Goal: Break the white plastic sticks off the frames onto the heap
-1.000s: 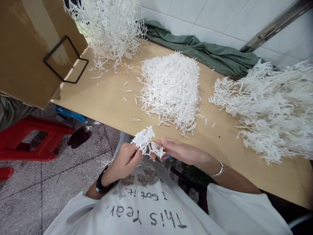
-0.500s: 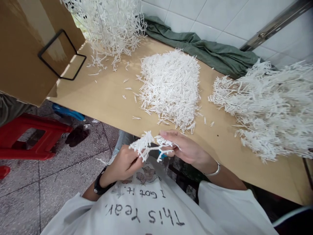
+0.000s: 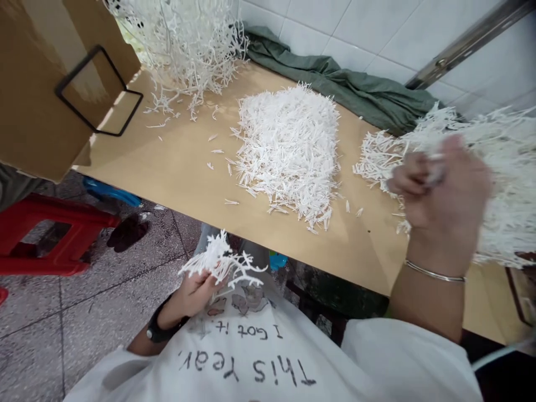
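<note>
In front of my shirt, my left hand [image 3: 196, 293] is closed round a bunch of white branching plastic sprigs [image 3: 224, 262], whose tips fan out above the fingers. My right hand [image 3: 446, 187] is raised at the right, over the edge of a big heap of white branched sprigs [image 3: 508, 218]. Its fingers are curled and blurred by motion; a whitish bit shows between them, too smeared to name. On the table between the heaps lies a flat pile of short white sprig pieces [image 3: 288, 148].
The brown tabletop [image 3: 184, 162] carries another tangle of white stems [image 3: 188, 50] at the back left. Beside it stand a cardboard box [image 3: 46, 84] and a black wire frame [image 3: 100, 92]. Green cloth [image 3: 347, 84] lies along the tiled wall. A red stool [image 3: 54, 234] stands lower left.
My right hand has left the sprigs at my lap and swung up and right to the big heap. My left hand has shifted slightly left, still holding its bunch.
</note>
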Demonstrator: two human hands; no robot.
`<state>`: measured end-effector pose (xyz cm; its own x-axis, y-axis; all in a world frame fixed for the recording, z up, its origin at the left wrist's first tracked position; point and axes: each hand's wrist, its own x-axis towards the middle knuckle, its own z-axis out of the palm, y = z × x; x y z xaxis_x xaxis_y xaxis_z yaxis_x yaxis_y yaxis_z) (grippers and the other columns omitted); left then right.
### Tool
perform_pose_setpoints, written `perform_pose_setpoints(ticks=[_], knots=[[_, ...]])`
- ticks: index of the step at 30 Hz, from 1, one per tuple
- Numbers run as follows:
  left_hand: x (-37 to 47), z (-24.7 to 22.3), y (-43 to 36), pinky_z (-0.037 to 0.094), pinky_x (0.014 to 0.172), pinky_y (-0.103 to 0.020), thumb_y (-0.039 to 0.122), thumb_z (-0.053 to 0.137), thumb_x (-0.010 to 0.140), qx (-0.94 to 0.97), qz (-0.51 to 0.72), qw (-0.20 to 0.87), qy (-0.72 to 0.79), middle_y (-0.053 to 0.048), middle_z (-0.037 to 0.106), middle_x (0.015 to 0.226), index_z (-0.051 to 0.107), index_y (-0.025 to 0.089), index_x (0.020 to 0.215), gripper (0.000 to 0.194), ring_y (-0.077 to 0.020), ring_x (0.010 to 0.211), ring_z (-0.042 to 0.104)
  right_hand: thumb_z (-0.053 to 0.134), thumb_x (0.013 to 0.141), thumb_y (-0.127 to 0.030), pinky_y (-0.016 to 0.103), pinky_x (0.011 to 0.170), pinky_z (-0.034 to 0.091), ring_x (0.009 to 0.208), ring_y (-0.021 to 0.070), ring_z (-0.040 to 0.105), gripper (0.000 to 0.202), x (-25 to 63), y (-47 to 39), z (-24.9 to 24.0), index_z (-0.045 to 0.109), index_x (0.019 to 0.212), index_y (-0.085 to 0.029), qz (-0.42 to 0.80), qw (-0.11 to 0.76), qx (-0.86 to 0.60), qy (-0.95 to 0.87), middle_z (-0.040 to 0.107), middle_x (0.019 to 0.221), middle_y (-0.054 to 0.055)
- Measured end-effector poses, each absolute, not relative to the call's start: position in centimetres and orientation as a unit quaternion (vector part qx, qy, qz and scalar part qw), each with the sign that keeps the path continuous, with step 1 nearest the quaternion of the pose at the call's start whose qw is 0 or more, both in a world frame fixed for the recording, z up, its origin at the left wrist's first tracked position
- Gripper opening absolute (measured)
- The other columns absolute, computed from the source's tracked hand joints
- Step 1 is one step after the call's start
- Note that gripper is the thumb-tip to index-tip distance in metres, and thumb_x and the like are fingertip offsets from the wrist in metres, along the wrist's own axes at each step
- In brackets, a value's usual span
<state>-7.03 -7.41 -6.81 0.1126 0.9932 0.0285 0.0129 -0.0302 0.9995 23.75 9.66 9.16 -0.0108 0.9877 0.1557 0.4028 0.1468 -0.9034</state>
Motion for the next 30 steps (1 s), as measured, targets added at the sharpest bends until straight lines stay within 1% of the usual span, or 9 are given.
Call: perform_pose_setpoints(ticks=[3,9,12,15,17,21,25,27,30], knots=[[-6.3,-6.1,-5.9,0.030,0.047,-0.025,0.048,0.043,0.090,0.568,0.459,0.497,0.469,0.002,0.036,0.051,0.043,0.018,0.055,0.045,-0.0103,0.049,0.032,0.053,0.082,-0.055,0.026,0.044,0.017,0.044,0.0085,0.026,0.042,23.7,12.1,6.8,0.034,0.062,-0.023,0.286,0.477,-0.525,-0.644,0.031,0.056,-0.004],[-5.1,-3.8,-3.1,0.026,0.050,-0.024,0.043,0.034,0.094,0.600,0.421,0.485,0.476,0.004,0.034,0.053,0.040,0.017,0.058,0.045,-0.0085,0.050,0.032,0.056,0.081,-0.020,0.030,0.059,0.025,0.057,0.0134,0.036,0.008,21.4,14.6,3.1,0.057,0.073,-0.020,0.126,0.290,-0.561,-0.765,0.046,0.062,0.000],[-4.8,-3.4,-2.6,0.027,0.051,-0.022,0.045,0.034,0.095,0.565,0.417,0.524,0.481,0.004,0.035,0.054,0.043,0.016,0.061,0.045,-0.0082,0.051,0.033,0.052,0.078,-0.017,0.034,0.068,0.036,0.068,0.0191,0.049,0.016,21.2,15.1,2.8,0.061,0.090,-0.018,0.023,0.186,-0.591,-0.785,0.056,0.079,0.005],[-4.5,-3.3,-2.4,0.028,0.051,-0.022,0.043,0.036,0.095,0.546,0.416,0.555,0.470,0.004,0.036,0.055,0.043,0.016,0.062,0.043,-0.0077,0.051,0.033,0.058,0.079,-0.030,0.040,0.078,0.041,0.087,0.0260,0.053,0.034,20.6,14.5,3.0,0.055,0.110,-0.017,-0.012,0.220,-0.583,-0.782,0.057,0.099,0.011],[-4.3,-3.2,-2.2,0.027,0.051,-0.022,0.043,0.039,0.094,0.549,0.408,0.566,0.461,0.005,0.035,0.055,0.041,0.016,0.061,0.042,-0.0075,0.051,0.032,0.058,0.081,-0.039,0.039,0.078,0.042,0.090,0.0253,0.053,0.039,19.5,13.4,3.5,0.051,0.113,-0.018,0.018,0.269,-0.551,-0.790,0.056,0.106,0.013],[-4.2,-2.4,-1.8,0.025,0.049,-0.022,0.042,0.038,0.094,0.570,0.366,0.604,0.420,0.005,0.031,0.054,0.036,0.017,0.060,0.043,-0.0072,0.049,0.029,0.048,0.088,-0.051,0.031,0.072,0.043,0.083,0.0177,0.054,0.035,16.3,10.2,4.7,0.055,0.103,-0.020,0.242,0.290,-0.355,-0.855,0.058,0.100,0.008],[-4.2,-1.6,-1.5,0.024,0.049,-0.022,0.039,0.037,0.094,0.607,0.331,0.609,0.389,0.005,0.030,0.053,0.034,0.017,0.057,0.043,-0.0072,0.050,0.028,0.055,0.080,-0.060,0.031,0.083,0.040,0.098,0.0201,0.053,0.052,13.9,7.7,5.5,0.051,0.110,-0.018,0.363,0.177,-0.167,-0.899,0.058,0.106,0.009],[-4.2,-1.3,-1.5,0.024,0.049,-0.022,0.040,0.036,0.094,0.619,0.314,0.623,0.362,0.005,0.031,0.053,0.034,0.017,0.057,0.043,-0.0072,0.050,0.027,0.044,0.086,-0.062,0.029,0.077,0.039,0.088,0.0172,0.053,0.050,13.4,7.4,5.3,0.052,0.106,-0.017,0.409,0.111,-0.159,-0.892,0.059,0.099,0.008],[-4.3,-1.1,-1.5,0.025,0.050,-0.022,0.042,0.038,0.094,0.624,0.289,0.649,0.325,0.005,0.033,0.055,0.036,0.017,0.059,0.043,-0.0069,0.051,0.029,0.021,0.090,-0.066,0.025,0.058,0.031,0.062,0.0102,0.043,0.058,13.2,7.7,4.2,0.052,0.082,-0.017,0.487,0.046,-0.149,-0.859,0.051,0.072,0.001]])
